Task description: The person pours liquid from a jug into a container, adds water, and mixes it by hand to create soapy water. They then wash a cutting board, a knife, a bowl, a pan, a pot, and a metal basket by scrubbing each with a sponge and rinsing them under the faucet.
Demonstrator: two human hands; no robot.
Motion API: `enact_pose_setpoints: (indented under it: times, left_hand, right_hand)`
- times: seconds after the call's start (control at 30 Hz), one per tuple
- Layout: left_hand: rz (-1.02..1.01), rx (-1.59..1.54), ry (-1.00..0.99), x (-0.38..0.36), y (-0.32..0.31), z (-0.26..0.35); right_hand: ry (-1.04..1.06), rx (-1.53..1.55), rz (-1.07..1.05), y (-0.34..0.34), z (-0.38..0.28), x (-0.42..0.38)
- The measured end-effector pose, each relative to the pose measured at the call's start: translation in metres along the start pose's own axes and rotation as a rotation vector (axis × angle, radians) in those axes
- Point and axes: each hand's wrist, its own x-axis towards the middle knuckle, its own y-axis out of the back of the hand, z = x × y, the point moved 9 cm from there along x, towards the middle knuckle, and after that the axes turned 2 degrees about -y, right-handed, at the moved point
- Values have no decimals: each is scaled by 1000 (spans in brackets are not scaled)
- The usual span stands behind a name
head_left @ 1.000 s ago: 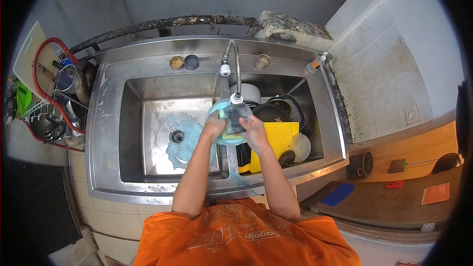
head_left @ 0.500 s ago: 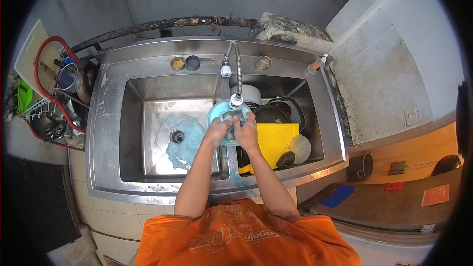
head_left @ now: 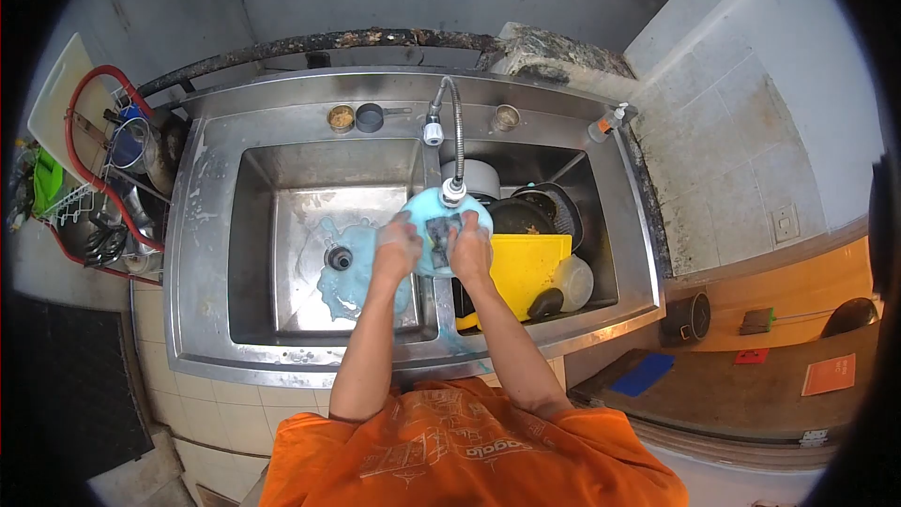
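Observation:
A dark grey scouring sponge (head_left: 443, 237) is over a round light-blue bowl (head_left: 477, 207), whose inside looks soapy. The bowl sits at the divider between the two sink basins, under the tap. My right hand (head_left: 471, 246) is closed on the sponge's right side, thumb on top. My left hand (head_left: 400, 246) is at the bowl's left edge, apart from the sponge and smeared by motion; its fingers do not show clearly. Blue suds (head_left: 352, 272) lie around the drain in the left basin.
A flexible tap (head_left: 457, 145) hangs over the bowl. The right basin holds a yellow board (head_left: 527, 268), a dark pan (head_left: 519, 218) and a white pot (head_left: 481, 176). Two small cups (head_left: 369, 118) and a spray bottle (head_left: 605, 124) stand on the ledge. A dish rack (head_left: 113, 188) is left.
My left hand has come off the sponge and moved left. The right hand keeps the sponge, and more of the bowl shows between the hands.

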Motion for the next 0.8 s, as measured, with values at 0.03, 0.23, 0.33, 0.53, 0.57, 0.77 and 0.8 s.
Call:
enact_pose_setpoints:
  times: [0.03, 0.23, 0.33, 0.53, 0.57, 0.77, 0.8]
  left_hand:
    - [134, -53, 27, -12, 26, -1]
    - [258, -262, 118, -74, 73, -79]
    - [220, -532, 394, -105, 59, -121]
    - [246, -1037, 374, -99, 8, -102]
    - [227, -1143, 392, -93, -2, -90]
    - [139, -1300, 384, -70, -34, -69]
    - [141, -1231, 389, -69, -35, -70]
  right_hand:
    - [-2, -1, -3, 0, 2, -2]
    - [201, 141, 204, 22, -6, -20]
    - [116, 344, 257, 30, 12, -21]
    - [223, 35, 112, 5, -14, -20]
    - [298, -173, 36, -9, -24, -25]
    - [296, -115, 16, -28, -65, -27]
    - [248, -174, -250, -25, -86, -24]
